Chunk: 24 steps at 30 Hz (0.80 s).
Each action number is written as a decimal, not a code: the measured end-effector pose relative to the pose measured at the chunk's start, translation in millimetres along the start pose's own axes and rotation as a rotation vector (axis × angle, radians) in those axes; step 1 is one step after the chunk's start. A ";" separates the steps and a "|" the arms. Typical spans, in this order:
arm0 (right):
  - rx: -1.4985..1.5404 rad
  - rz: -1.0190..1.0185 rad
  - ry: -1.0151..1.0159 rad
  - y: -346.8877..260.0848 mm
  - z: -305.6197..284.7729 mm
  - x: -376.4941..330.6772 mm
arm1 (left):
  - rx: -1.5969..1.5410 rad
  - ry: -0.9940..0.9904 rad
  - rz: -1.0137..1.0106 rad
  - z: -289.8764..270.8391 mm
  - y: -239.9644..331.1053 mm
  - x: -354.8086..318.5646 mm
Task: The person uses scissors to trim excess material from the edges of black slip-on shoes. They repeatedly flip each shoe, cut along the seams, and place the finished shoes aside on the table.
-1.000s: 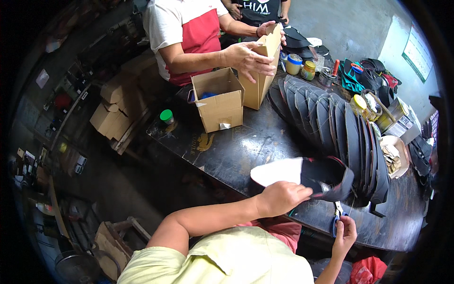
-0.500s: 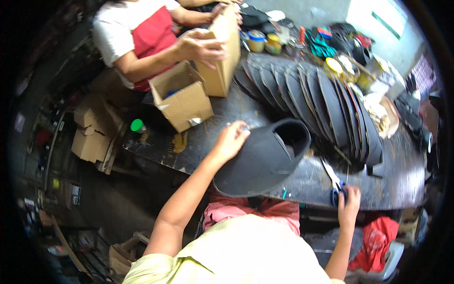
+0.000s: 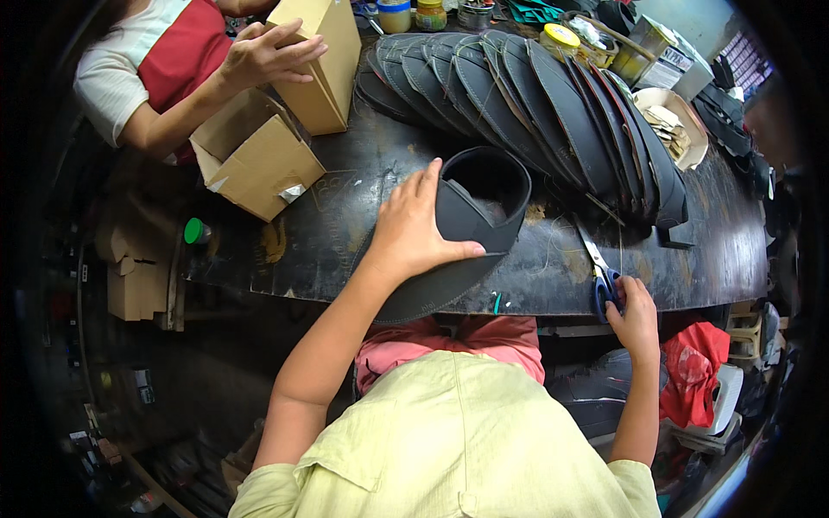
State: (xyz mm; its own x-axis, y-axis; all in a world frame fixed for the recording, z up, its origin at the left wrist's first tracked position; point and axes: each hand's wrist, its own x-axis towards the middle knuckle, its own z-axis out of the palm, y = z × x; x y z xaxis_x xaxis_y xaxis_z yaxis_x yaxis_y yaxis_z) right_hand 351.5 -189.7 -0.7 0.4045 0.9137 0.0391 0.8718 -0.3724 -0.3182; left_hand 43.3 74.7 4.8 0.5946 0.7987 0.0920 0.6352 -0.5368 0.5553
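Observation:
A black stitched piece, leather-like, with a wide round opening (image 3: 471,281), rests at the table's near edge in front of me. My left hand (image 3: 413,229) grips its left side, thumb spread across the front and fingertips up by the opening's rim. To the right, scissors with dark blue handles (image 3: 593,252) lie on the table, blades pointing away from me. The fingers of my right hand (image 3: 636,318) are closed around the handles. Behind the piece, several similar black stitched panels (image 3: 553,112) stand leaning in a row.
Across the table at left, a person's hand (image 3: 269,53) is beside a tall cardboard box (image 3: 324,78); an open carton (image 3: 255,164) stands in front. A green-capped jar (image 3: 197,230) sits near the left edge. At right is a tub of scraps (image 3: 691,147).
My left hand has shifted from the piece's upper left edge onto its front, and the piece is turned with its opening more upward. My right hand stays at the scissors. The view has shifted.

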 end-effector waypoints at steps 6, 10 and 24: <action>0.499 0.310 -0.254 10.4 -11.8 -11.8 | -0.226 -0.038 -0.098 -12.8 -12.4 5.8; 0.535 0.308 -0.413 -6.2 -14.6 -21.9 | -0.580 -0.170 -0.101 -33.2 -16.7 1.1; 1.218 -0.207 -1.020 -93.1 21.4 16.1 | -0.984 -0.262 -0.043 -25.7 4.1 -61.3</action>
State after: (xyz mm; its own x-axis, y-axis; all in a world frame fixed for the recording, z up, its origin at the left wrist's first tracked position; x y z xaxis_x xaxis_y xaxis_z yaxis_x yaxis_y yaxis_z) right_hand 271.0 -136.8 9.3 -0.4668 0.8372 -0.2849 -0.0455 -0.3445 -0.9377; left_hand -3.3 30.6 22.7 0.7452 0.6639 -0.0628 0.0417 0.0476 0.9980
